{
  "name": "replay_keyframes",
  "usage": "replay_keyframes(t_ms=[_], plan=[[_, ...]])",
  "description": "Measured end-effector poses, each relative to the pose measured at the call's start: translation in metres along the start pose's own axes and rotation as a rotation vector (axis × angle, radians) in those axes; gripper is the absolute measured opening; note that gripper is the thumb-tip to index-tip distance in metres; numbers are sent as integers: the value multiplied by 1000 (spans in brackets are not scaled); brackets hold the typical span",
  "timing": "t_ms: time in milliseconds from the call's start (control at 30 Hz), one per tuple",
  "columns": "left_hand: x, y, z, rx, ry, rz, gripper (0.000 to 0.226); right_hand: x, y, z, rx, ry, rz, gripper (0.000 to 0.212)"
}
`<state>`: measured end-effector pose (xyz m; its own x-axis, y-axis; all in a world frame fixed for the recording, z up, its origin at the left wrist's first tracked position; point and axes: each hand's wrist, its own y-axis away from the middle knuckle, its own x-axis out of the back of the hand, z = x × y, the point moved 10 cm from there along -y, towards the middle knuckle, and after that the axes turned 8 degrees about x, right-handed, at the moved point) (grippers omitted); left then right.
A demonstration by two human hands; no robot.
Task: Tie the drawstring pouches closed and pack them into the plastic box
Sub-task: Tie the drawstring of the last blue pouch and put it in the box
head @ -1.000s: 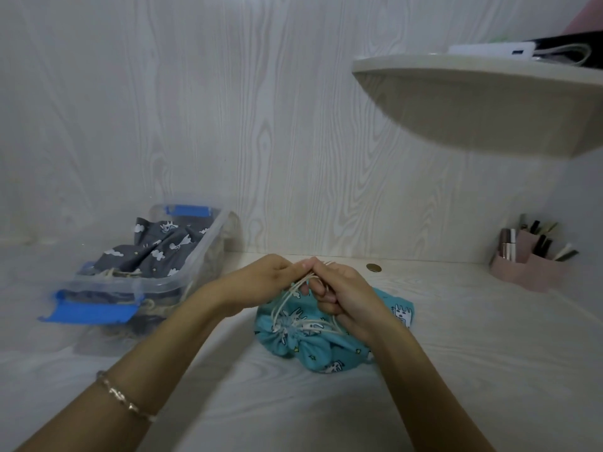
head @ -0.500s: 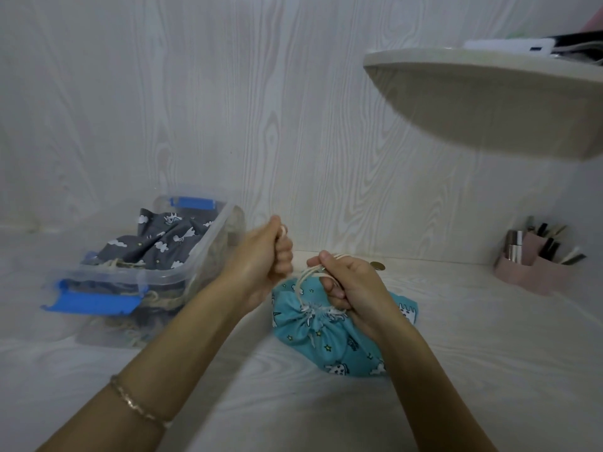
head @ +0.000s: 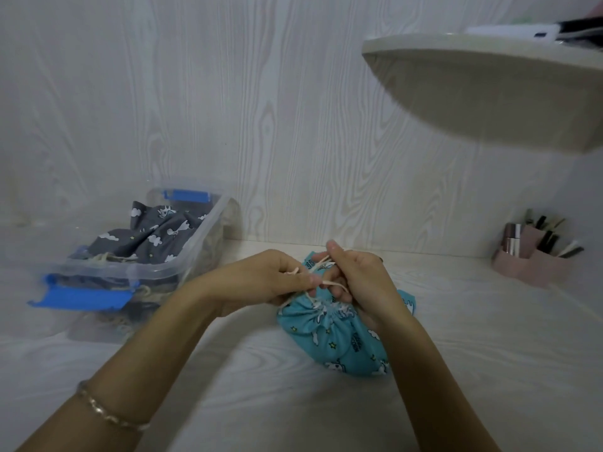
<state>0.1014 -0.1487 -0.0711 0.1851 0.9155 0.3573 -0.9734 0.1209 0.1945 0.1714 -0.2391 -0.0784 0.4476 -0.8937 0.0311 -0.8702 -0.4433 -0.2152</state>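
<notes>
**Teal pouch getting its cord worked, box parked on the left**

Far left on the pale wood-grain surface (head: 228, 393) sits the clear plastic box (head: 153, 272), open on top, a blue latch at each end; a grey cloud-print pouch (head: 153, 238) lies bunched inside it. Next over is the left hand (head: 261, 278), with a bracelet (head: 107, 415) on that wrist; its fingers are curled in, pinching one end of the cream drawstring (head: 329, 282). The right hand (head: 365, 275) has its fingers curled round the other strand, thumb up top. Both hands sit right over the gathered mouth of the teal pouch (head: 339, 337); that one lies on the surface near the middle, right of the box and not in it, mouth cinched in tight. Honestly can't tell if there's a knot yet. Far right there's a pink organiser (head: 535, 265) full of makeup bits against the wall; a rounded shelf (head: 489, 93) hangs above it.
</notes>
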Motion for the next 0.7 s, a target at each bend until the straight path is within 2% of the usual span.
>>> replay_keyframes(t_ms=[100,167,200,300,333,400,467,533,633,700], plan=[[-5,-1,-2,-3,65,-3,41,8,-2,5,-59,-37,18,52],[-3,-1,-5,7,78,52,41,3,0,9,-115,-55,-75,64],[1,-1,-7,20,93,105,41,-3,2,9,-122,-69,-149,60],[19,1,-15,77,146,274,39,-20,9,-6,-13,-77,-384,18],[23,5,-17,92,156,314,39,-24,11,-10,48,-31,-425,21],[27,14,-18,114,153,341,40,-27,13,-18,184,119,-388,26],[22,23,-18,131,146,284,42,-32,15,-28,313,238,-318,26],[17,30,-19,149,110,233,45,-47,22,-38,402,318,-327,20],[20,34,-17,156,51,255,46,-55,22,-29,375,366,-380,23],[25,32,-11,137,13,301,50,-56,21,-19,288,265,-445,23]])
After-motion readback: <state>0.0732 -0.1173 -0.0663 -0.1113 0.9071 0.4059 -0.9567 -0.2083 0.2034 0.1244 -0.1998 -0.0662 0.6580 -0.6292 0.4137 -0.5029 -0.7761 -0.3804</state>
